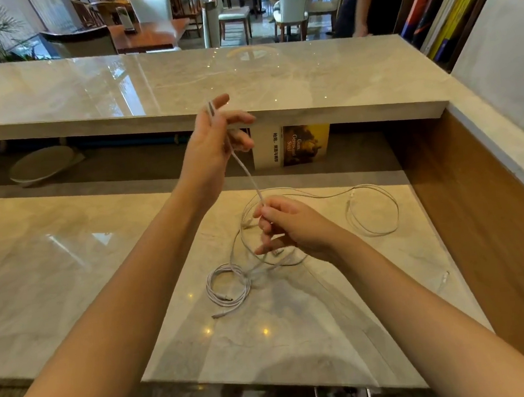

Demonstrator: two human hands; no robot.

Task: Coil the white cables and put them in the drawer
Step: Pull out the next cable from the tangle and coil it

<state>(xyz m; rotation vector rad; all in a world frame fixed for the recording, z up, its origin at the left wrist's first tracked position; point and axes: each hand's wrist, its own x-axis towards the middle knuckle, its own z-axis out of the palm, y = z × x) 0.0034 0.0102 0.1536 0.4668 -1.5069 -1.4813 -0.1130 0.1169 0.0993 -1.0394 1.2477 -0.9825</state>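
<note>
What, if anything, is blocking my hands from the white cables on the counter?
Nothing visible. The left hand and right hand hold one white cable stretched between them. The coiled cable and loose loops lie uncovered on the counter.
</note>
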